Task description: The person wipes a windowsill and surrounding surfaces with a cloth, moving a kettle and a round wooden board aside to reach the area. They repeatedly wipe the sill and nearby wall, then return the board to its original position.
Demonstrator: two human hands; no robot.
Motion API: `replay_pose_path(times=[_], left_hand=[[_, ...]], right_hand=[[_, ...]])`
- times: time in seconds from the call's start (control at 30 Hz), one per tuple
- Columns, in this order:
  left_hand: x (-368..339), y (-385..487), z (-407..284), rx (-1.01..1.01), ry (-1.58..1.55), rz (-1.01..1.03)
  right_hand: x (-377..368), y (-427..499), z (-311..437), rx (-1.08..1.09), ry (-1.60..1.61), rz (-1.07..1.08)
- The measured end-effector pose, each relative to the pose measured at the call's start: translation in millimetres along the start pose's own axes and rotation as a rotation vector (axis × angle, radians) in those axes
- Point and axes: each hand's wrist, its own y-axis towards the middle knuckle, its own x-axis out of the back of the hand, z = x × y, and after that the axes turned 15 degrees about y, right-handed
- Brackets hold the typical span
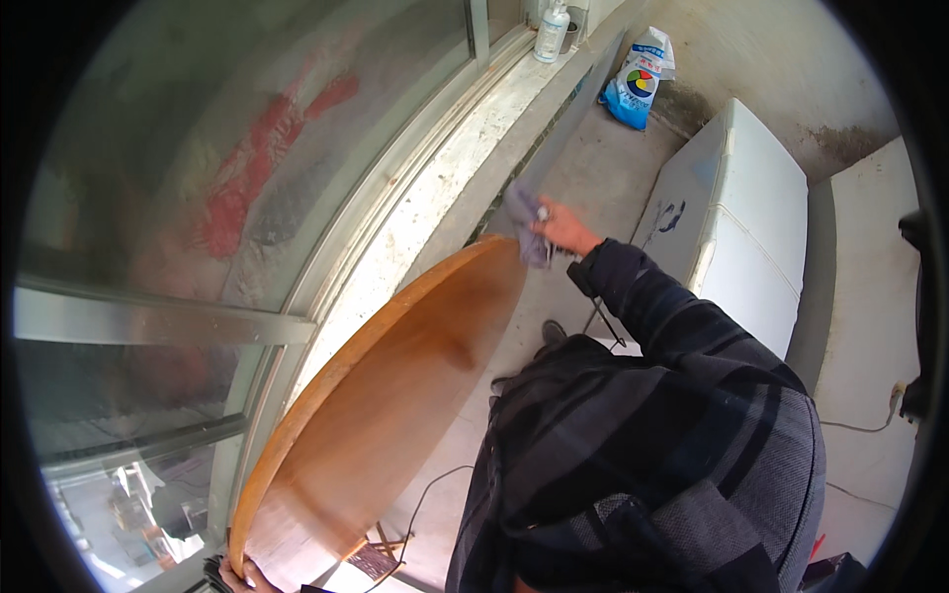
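A large round wooden tabletop (400, 393) stands on edge, tilted beside the window ledge. My left hand (248, 580), partly cut off by the lower picture edge, grips its rim at the bottom left. In my right hand (567, 226) is a crumpled grey-purple cloth (528, 222), slightly blurred. That hand is at the tabletop's far end, with the cloth close to the rim; whether they touch I cannot tell. My right arm reaches forward in a dark plaid coat sleeve (667, 319).
A sliding glass window (222, 185) with a stained ledge (445, 178) runs along the left. On the ledge stands a white bottle (551, 33). Beyond lies a blue-and-white bag (637, 81) on the floor. A white chest freezer (756, 222) stands right; a thin cable (422, 497) crosses the floor.
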Motion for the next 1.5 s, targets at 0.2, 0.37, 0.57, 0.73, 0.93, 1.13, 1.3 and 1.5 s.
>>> replay_pose_path(times=[0.2, 0.37, 0.57, 0.73, 0.93, 1.13, 1.3, 1.5], left_hand=[[-13.5, -10.5, -102.4, -0.082, 0.029, -0.012], [-27.1, -37.2, -219.0, -0.27, 0.343, -0.058], [-76.4, -39.0, -353.4, -0.576, 0.379, -0.199], [-114.3, -48.0, -459.4, -0.721, 0.347, -0.266], [-151.3, -50.8, -556.3, -0.811, 0.203, -0.285], [-183.0, -53.7, -600.7, -0.787, 0.166, -0.272], [-184.8, -57.7, -615.9, -0.78, 0.106, -0.188], [-142.1, -63.6, -546.2, -0.799, -0.316, -0.362]], right_hand=[[1.9, -27.6, -20.4, 0.018, 0.074, -0.26], [44.6, -32.0, -60.2, -0.058, 0.318, -0.228], [77.7, -40.0, -95.4, -0.111, 0.367, -0.167], [92.8, -49.9, -102.6, -0.14, 0.308, -0.038], [117.4, -56.9, -105.9, -0.132, 0.268, 0.013], [147.3, -60.7, -115.3, -0.168, 0.086, -0.001], [176.5, -67.5, -125.5, -0.178, 0.186, 0.062], [162.8, -63.0, -127.4, -0.228, 0.136, 0.09]])
